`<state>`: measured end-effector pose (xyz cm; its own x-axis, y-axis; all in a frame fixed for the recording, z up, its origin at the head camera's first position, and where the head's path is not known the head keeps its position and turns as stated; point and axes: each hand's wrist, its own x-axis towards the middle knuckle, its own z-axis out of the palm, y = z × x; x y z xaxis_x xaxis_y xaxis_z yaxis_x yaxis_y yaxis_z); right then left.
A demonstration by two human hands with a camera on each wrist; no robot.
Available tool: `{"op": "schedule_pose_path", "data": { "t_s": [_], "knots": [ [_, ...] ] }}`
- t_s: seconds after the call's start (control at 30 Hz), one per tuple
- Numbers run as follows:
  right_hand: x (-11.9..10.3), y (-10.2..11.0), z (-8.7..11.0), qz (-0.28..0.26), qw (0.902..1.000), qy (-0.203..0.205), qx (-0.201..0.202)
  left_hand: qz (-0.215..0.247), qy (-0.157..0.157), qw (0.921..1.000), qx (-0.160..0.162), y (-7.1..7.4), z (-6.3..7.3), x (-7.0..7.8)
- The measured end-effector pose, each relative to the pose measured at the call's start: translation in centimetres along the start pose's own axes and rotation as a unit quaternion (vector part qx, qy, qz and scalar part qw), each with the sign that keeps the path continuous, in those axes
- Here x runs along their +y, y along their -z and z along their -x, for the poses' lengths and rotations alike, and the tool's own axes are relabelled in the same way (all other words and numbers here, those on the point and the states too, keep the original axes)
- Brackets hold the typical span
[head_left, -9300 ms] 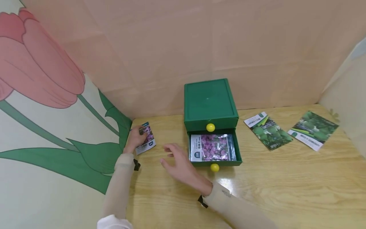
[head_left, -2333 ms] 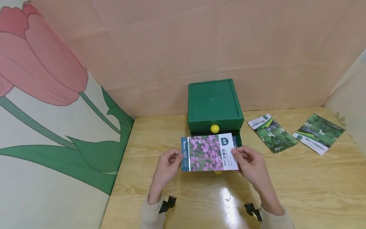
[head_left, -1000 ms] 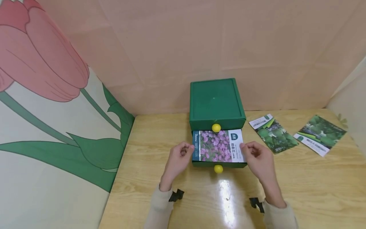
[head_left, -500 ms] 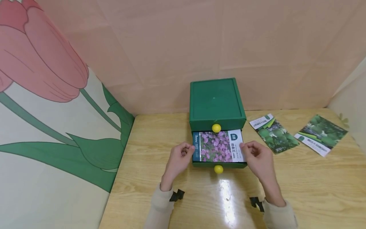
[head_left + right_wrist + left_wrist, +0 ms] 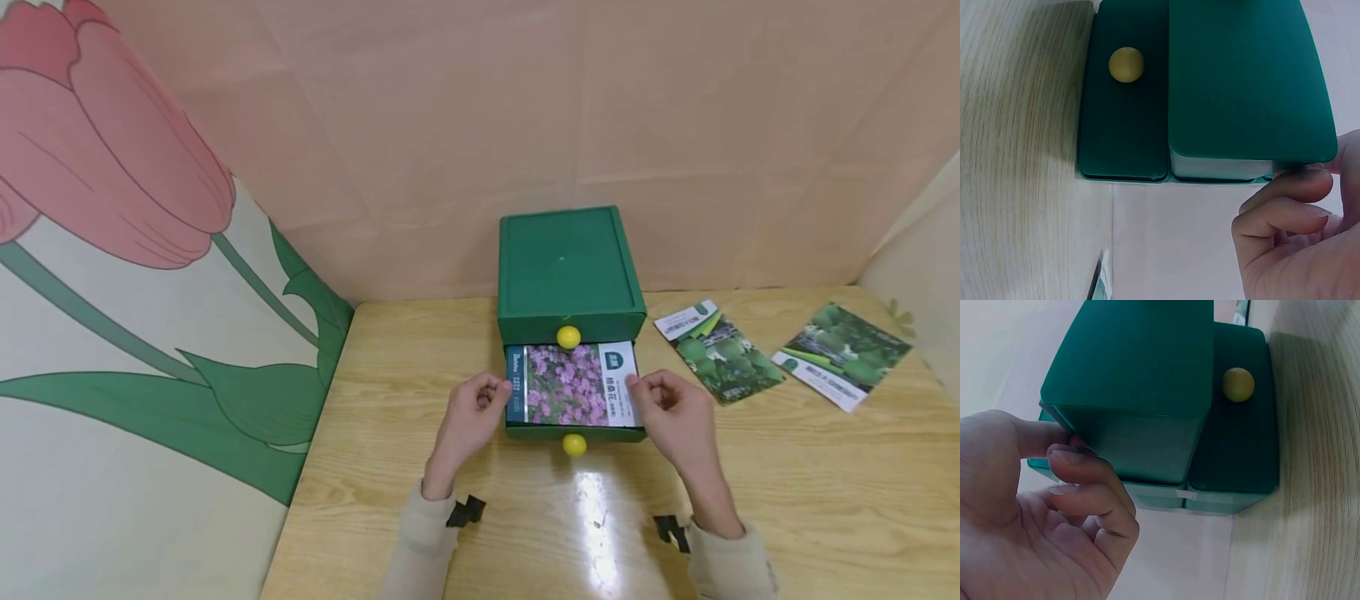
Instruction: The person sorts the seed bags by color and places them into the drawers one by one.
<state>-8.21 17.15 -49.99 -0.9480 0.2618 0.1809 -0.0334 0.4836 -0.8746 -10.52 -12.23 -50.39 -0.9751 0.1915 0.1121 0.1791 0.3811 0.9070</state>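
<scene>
A seed packet (image 5: 566,385) printed with pink-purple flowers lies flat across the pulled-out green drawer (image 5: 540,432), near its rim. My left hand (image 5: 472,417) pinches the packet's dark blue end between thumb and index finger. At the white end, my right hand (image 5: 681,421) pinches it the same way. Up close in the left wrist view, the left fingers (image 5: 1094,481) are at the corner of the drawer. The right wrist view has the right fingers (image 5: 1291,194) at the opposite corner, with the packet itself out of sight. Whatever is beneath the packet is hidden.
The green drawer cabinet (image 5: 567,260) with yellow knobs stands against the draped wall. Below the pulled-out drawer, a closed one with a yellow knob (image 5: 1238,384) shows. Two green seed packets, one nearer (image 5: 720,352) and one farther right (image 5: 843,354), lie on the wooden table (image 5: 825,500).
The left hand has brought the flower packet from the table's left side. Both hands then held it above the drawer and lowered it there. Over the last second they barely move.
</scene>
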Motion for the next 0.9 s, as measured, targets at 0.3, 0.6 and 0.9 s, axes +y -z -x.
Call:
{"op": "schedule_pose_path", "data": {
  "t_s": [0.3,0.6,0.9],
  "knots": [
    [0.22,-0.24,-0.15,0.007,1.0,-0.004,0.003,-0.004,-0.003,1.0,-0.005,-0.06,-0.06,-0.11],
    [-0.03,-0.11,-0.4,0.019,0.9998,-0.002,-0.011,-0.008,-0.003,0.9999,-0.009,0.02,-0.24,-0.07],
    [-0.07,-0.24,-0.93,0.02,0.9998,0.003,0.001,-0.01,-0.005,0.9999,-0.007,-0.02,-0.64,-0.13]
  ]
}}
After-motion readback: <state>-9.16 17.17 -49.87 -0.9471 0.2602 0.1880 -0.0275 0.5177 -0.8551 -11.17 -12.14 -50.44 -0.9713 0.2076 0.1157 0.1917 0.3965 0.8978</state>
